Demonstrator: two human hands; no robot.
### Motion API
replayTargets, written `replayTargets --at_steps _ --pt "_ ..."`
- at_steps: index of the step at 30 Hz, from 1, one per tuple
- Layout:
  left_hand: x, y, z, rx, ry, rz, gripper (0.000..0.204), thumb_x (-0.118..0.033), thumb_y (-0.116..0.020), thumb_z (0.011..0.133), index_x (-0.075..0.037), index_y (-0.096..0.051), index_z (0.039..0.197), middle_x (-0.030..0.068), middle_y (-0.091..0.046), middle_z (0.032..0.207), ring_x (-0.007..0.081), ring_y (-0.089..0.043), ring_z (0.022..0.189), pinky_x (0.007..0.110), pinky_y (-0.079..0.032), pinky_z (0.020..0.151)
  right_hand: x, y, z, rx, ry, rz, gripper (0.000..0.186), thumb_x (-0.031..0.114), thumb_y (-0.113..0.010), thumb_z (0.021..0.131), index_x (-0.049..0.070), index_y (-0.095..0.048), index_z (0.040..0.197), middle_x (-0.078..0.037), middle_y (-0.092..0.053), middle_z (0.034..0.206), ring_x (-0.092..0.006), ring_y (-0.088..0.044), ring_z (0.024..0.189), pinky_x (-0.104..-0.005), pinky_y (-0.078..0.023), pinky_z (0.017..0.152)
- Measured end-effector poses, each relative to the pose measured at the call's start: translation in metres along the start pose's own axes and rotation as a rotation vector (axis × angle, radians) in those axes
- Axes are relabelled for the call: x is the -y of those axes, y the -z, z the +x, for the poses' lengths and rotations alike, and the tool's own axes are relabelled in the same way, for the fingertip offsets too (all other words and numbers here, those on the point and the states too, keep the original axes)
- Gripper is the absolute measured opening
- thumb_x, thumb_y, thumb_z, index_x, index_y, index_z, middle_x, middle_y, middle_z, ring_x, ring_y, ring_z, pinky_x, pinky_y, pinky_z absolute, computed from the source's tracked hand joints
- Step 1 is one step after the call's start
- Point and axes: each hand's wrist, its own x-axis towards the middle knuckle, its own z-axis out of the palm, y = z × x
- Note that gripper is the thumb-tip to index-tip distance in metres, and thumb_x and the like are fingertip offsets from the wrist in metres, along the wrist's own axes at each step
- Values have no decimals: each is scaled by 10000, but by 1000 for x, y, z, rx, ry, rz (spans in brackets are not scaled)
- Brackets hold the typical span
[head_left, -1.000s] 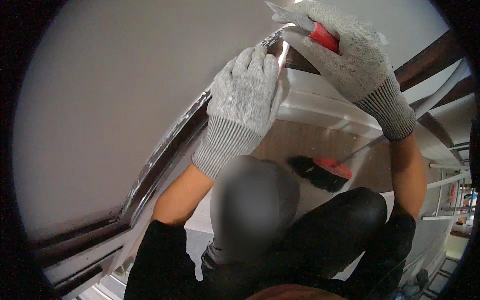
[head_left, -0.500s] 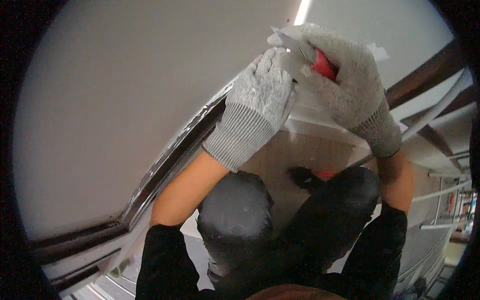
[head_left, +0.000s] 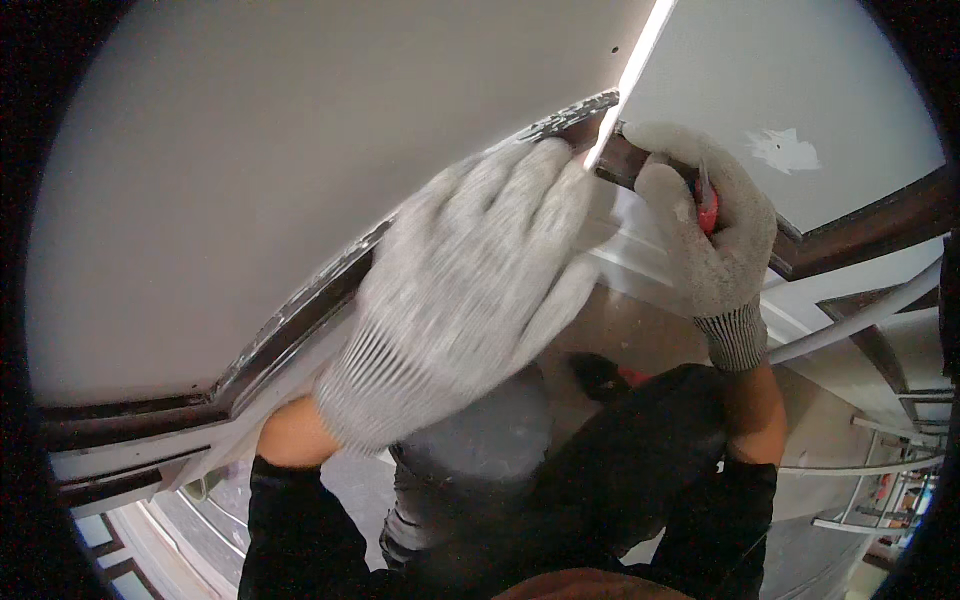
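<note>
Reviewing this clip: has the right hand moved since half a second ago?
Yes, rightward and somewhat lower: its fingertips overlapped the bright wall-corner strip then; now the whole right hand lies to that strip's right.

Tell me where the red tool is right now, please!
In the head view, the red tool is right of centre, held in the person's gloved right hand, below and to the left of the ragged white patch.
</note>
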Motion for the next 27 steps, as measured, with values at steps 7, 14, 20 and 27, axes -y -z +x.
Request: replayTargets --at_steps 7,14,20,27 --pt "7 -31 -4 91 133 14 607 -381 -592 998 -98 -436 1512 141 -419 1585 302 -432 1449 442 -384 1161 2 0 -1 183 -37 -20 398 82 -726 839 78 -690 1235 -165 -733 1063 -288 -735 984 -384 -566 893" --pt "29 63 -88 55 514 46 300 -272 -777 866 -113 -733 1115 97 -733 1132 273 -717 1010 400 -559 859 1 -9 -2 241 -80 -54 419 119 -779 838 80 -685 1244 -153 -734 1057 -304 -739 981 -378 -571 876" --pt "25 23 -46 68 73 27 461 -283 -702 889 -94 -639 1305 130 -627 1364 334 -592 1264 457 -482 1045 6 -17 3 298 -21 -80 415 187 -753 856 54 -675 1242 -153 -727 1035 -284 -723 950 -371 -561 859" --pt "20 6 -45 159 178 56 561 -321 -653 955 -98 -523 1453 117 -550 1476 281 -552 1331 424 -461 1088 7 -21 0 312 16 -101 433 221 -758 846 75 -666 1243 -157 -718 1040 -321 -718 946 -390 -558 850"
